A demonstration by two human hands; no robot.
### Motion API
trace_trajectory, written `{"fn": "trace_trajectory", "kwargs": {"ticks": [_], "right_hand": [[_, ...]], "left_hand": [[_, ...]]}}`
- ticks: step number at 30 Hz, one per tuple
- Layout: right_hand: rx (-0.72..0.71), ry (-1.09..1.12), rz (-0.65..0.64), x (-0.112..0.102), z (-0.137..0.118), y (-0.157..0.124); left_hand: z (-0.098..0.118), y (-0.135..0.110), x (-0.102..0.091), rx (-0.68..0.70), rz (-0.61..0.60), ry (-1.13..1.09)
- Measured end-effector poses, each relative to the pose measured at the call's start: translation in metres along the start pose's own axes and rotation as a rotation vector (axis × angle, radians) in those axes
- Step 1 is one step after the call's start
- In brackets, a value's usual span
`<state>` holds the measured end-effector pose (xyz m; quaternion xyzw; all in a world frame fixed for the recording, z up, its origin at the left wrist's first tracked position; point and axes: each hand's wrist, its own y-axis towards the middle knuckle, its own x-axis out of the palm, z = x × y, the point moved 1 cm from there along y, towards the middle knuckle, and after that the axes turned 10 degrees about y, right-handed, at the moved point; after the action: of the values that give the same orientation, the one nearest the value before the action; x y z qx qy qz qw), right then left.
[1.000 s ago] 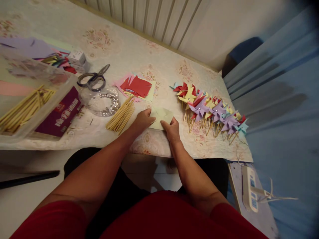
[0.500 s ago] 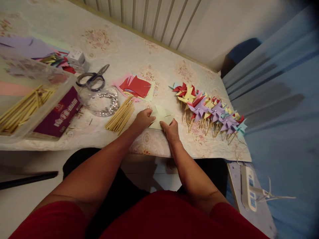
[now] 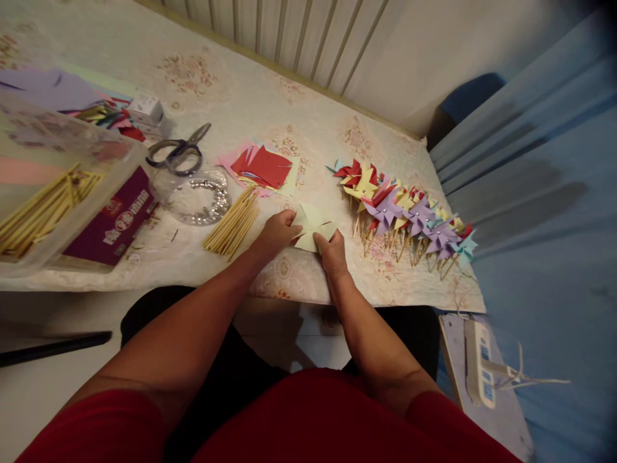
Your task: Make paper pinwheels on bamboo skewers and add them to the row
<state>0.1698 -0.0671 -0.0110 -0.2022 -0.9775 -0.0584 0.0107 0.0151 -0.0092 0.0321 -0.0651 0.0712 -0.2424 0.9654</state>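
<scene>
A pale green square of paper [image 3: 311, 225] with slits cut in from its corners is held between my two hands, low over the table near its front edge. My left hand [image 3: 280, 230] pinches its left side, the thumb on top. On the right side my right hand [image 3: 331, 249] grips it, thumb pressed near the middle; the fingers beneath are hidden. Behind the paper lies a stack of cut paper squares [image 3: 267, 168], red on top. A bundle of thin wooden sticks [image 3: 232, 223] rests left of my left hand.
Finished paper pinwheels [image 3: 402, 212] lie in rows at the right. Scissors [image 3: 180, 153], a clear dish of shiny pins [image 3: 202, 198] and a plastic box of sticks [image 3: 108, 218] stand at the left. A power strip [image 3: 481, 364] is beyond the table's right end.
The paper has shifted and opened slightly between my hands. My right thumb has moved a little toward the right. Other things stay where they were.
</scene>
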Motion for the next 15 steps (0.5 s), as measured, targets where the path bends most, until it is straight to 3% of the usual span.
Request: {"fn": "trace_trajectory", "kwargs": {"ticks": [9, 15], "right_hand": [[0.024, 0.023, 0.032, 0.001, -0.001, 0.000], [0.031, 0.033, 0.083, 0.004, -0.004, 0.002]], "left_hand": [[-0.007, 0.005, 0.001, 0.076, 0.021, 0.080], [-0.009, 0.002, -0.005, 0.103, 0.135, 0.145]]}}
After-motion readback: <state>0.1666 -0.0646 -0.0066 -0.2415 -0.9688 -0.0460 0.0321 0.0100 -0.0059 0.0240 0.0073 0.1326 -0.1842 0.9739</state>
